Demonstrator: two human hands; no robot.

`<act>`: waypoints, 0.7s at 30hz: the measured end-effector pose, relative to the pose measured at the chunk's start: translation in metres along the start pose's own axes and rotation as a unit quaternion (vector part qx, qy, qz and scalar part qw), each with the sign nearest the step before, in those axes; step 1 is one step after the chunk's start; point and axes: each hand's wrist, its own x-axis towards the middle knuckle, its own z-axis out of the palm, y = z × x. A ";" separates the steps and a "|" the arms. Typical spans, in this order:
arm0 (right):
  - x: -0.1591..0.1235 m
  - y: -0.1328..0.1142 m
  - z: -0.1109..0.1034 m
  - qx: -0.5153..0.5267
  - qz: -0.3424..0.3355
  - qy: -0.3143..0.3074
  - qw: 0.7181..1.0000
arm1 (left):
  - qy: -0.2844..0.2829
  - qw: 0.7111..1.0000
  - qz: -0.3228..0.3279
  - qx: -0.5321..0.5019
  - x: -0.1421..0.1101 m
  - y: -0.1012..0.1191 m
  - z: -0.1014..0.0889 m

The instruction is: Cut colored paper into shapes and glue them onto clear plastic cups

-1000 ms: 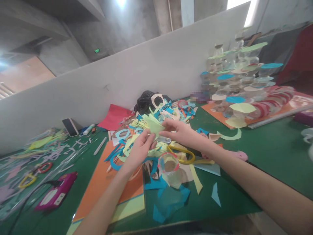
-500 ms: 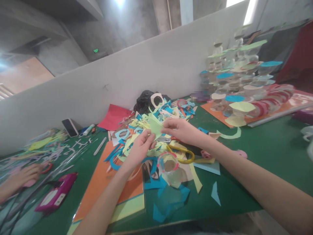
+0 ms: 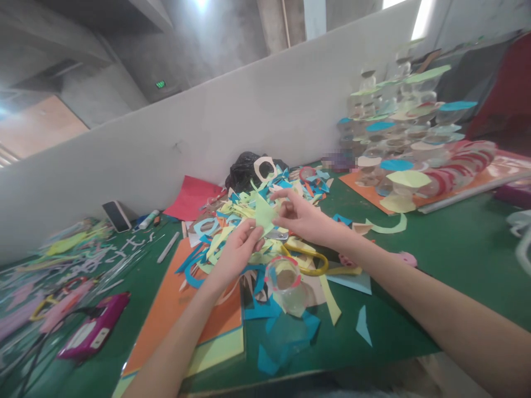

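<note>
My left hand point(image 3: 243, 243) pinches a pale green piece of paper point(image 3: 264, 214) between thumb and fingers, above a heap of paper scraps. Close to the paper's right edge, my right hand point(image 3: 301, 218) has its index finger lifted and its thumb apart from it; whether the thumb touches the paper is unclear. Below the hands lie scissors with yellow handles point(image 3: 313, 268), their blades partly covered by scraps. In front of them, a clear plastic cup point(image 3: 290, 298) with a pink-and-red marked rim lies tilted among blue and cream offcuts.
Stacked clear cups with paper discs point(image 3: 398, 166) stand at the right on an orange sheet point(image 3: 352, 185). Orange paper point(image 3: 166, 309) lies at left. Further left are a phone point(image 3: 116, 216), a magenta device point(image 3: 94, 326) with a cable, and thin strips. A black bag point(image 3: 240, 172) sits behind the heap.
My right hand's fingers have spread and its index finger has come up off the paper. The left hand still holds the paper. Another person's hand at far left has gone from view.
</note>
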 end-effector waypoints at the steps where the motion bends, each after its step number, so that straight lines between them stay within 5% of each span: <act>1: 0.000 0.000 -0.001 -0.001 -0.003 0.000 1.000 | 0.001 1.000 0.001 0.004 0.000 0.000 0.000; 7: 0.000 -0.001 -0.004 -0.013 0.039 -0.012 0.999 | 0.025 0.999 0.007 0.035 -0.005 0.005 0.001; 13: -0.005 -0.005 0.007 0.037 0.054 -0.129 0.990 | 0.029 0.996 0.047 0.067 -0.011 0.013 0.009; 21: -0.002 -0.008 -0.001 -0.025 0.065 -0.096 0.993 | 0.016 0.999 0.030 -0.003 -0.008 0.005 0.012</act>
